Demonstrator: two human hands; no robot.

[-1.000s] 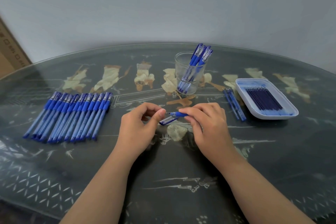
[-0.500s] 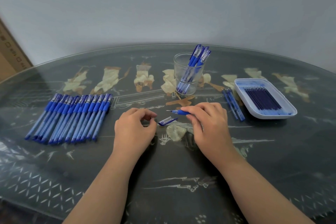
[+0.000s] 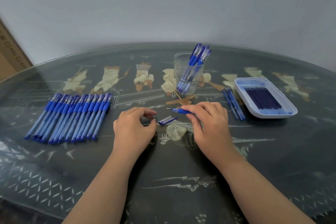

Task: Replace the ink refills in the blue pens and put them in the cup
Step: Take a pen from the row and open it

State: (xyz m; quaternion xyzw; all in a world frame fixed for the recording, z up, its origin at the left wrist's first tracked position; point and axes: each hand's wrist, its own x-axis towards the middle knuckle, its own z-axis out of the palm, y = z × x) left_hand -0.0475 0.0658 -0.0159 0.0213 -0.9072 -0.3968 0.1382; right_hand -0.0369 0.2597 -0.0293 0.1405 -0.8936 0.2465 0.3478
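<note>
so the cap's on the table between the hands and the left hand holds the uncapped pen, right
Wrong hand: in the head view the right hand holds the uncapped pen, not the left hand. The cap does lie on the table between them.

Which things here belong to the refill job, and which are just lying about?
In the job: uncapped blue pen in right hand, its cap, row of blue pens, glass cup, tray of refills, loose refills beside it.
Lying about: cardboard box, far left.

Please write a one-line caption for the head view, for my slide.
The right hand holds an uncapped pen; its cap lies on the table near the left hand.
</note>
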